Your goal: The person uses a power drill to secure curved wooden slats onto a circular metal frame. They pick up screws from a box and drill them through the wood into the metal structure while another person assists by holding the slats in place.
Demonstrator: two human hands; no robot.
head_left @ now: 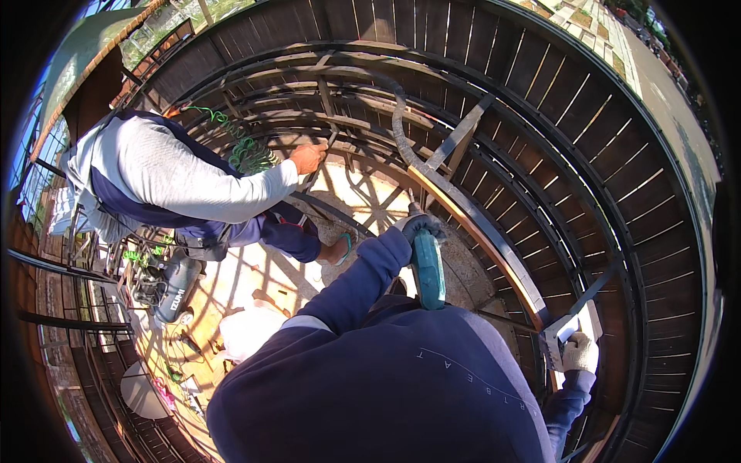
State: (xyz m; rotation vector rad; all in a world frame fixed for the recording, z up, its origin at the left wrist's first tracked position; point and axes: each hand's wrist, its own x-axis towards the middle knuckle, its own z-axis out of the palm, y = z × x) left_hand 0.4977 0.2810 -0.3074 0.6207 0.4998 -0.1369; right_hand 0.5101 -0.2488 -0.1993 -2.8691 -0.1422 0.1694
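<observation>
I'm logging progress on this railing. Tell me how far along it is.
Done: dark slats already line the metal frame. In hand: the left hand holds a teal drill at the long beam. The right hand grips a light bracket by its lower end, and a co-worker's hand holds a bar. Left: probably fastening the beam; how many fixings remain isn't visible.

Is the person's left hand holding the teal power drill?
Yes, the gloved left hand grips the top of the teal power drill, whose tip points at the curved rail.
</observation>
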